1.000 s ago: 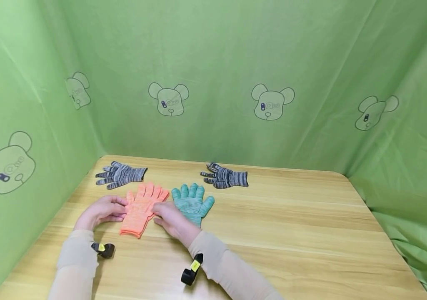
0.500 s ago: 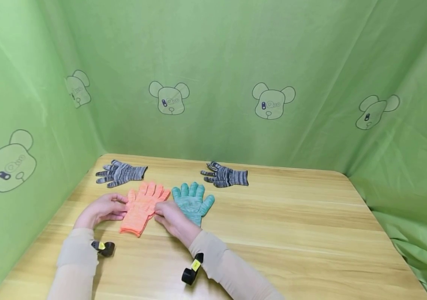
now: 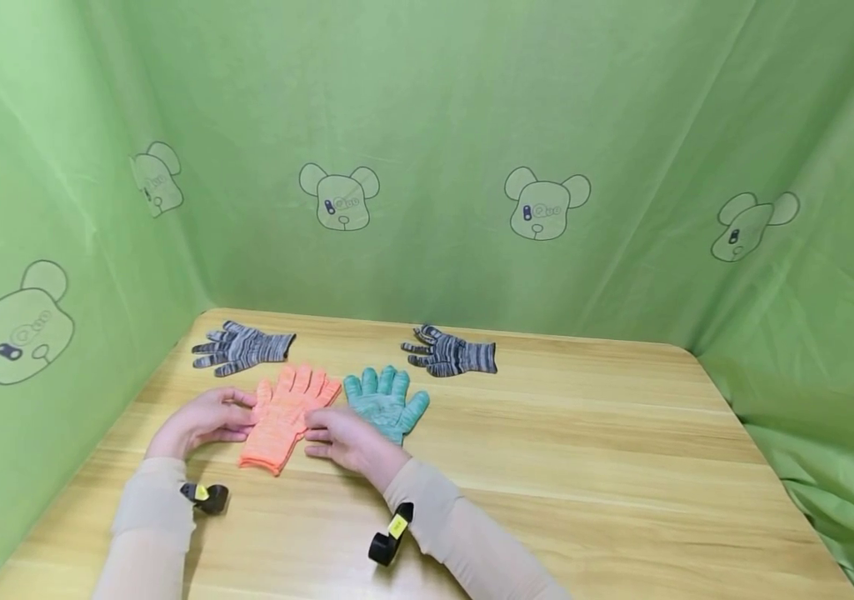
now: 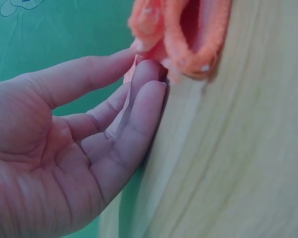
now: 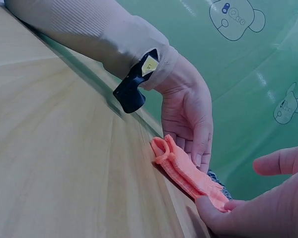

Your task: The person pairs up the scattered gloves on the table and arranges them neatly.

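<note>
So the left hand [image 3: 207, 418] has the left edge of a bright orange knit glove [image 3: 277, 429] pinched between its fingers, and the right hand [image 3: 352, 440] touches the opposite edge, can't tell if it's gripping. Glove's on the pale wood-grain counter [image 3: 584, 467], cuff toward the person. A teal knit glove [image 3: 382, 407] sits just right of it, partly behind the right hand. Farther back: two grey-and-black striped knit gloves [image 3: 449, 354], well apart.

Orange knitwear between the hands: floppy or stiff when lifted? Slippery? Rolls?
Likely floppy: the orange knitwear has a cuff curving in a loose loop. Probably not slippery: its surface looks fuzzy. Rolling seems unlikely: it is broad and flat.
</note>
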Motion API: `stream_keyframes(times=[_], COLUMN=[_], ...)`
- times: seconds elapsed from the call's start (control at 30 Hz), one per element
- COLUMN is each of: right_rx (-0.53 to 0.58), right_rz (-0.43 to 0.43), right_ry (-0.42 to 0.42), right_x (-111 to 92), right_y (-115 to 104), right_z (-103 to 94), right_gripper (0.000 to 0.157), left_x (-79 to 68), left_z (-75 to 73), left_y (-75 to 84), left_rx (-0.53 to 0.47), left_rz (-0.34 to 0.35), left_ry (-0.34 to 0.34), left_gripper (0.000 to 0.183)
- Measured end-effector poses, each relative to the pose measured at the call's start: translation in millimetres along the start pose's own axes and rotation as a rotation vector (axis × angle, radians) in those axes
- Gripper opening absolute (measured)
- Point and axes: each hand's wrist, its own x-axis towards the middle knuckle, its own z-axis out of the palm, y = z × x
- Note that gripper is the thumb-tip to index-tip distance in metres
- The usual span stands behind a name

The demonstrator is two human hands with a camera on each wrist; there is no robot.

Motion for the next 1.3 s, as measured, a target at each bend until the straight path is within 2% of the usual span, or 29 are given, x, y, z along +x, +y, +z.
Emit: stream_keyframes(times=[0.13,0.27,0.43,0.6,0.7,0.73,0.87,0.93,1.1,1.3], right_rx=[-0.009,-0.012,0.002,0.032,0.037,0.039,0.006,-0.016,-0.063,-0.091], right_rz=[-0.021,-0.042,-0.045,-0.039,-0.036,-0.033,-0.026,-0.02,-0.024,-0.027], right_ry=[0.003,0.003,0.006,0.006,-0.005,-0.01,-0.029,-0.03,-0.041,-0.111], right_x=[-0.1,-0.3,-1.6,-3.8,-5.3,-6.0,-8.0,-7.8,-5.3,-4.2], right_y=[0.7,1.2,1.1,-0.2,-0.8,-1.2,-2.1,-2.7,-2.5,0.4], right_z=[1.7,1.9,1.8,1.8,0.8,0.2,-3.9,-6.1,-8.5,-6.3], right_gripper=[0.007,0.015,0.017,0.014,0.007,0.008,0.035,0.041,0.038,0.035], left_x=[-0.6,-0.5,-0.6,-0.9,-0.1,0.1,0.8,0.4,-3.5,-9.3], left_z=[0.6,0.6,0.4,0.0,0.1,0.1,-0.3,-0.8,-2.8,-3.3], left_y=[-0.5,-0.5,-0.6,-1.1,-1.6,-1.8,-2.4,-2.3,0.4,3.3], left_rx=[-0.012,-0.022,-0.031,-0.035,-0.043,-0.043,-0.05,-0.045,-0.011,0.036], left_rz=[0.003,0.008,0.006,0.011,0.006,0.006,0.005,0.008,-0.005,-0.021], left_ry=[-0.009,-0.018,-0.016,-0.022,-0.016,-0.016,-0.014,-0.022,-0.02,-0.04], left_gripper=[0.055,0.053,0.051,0.052,0.051,0.051,0.049,0.049,0.044,0.041])
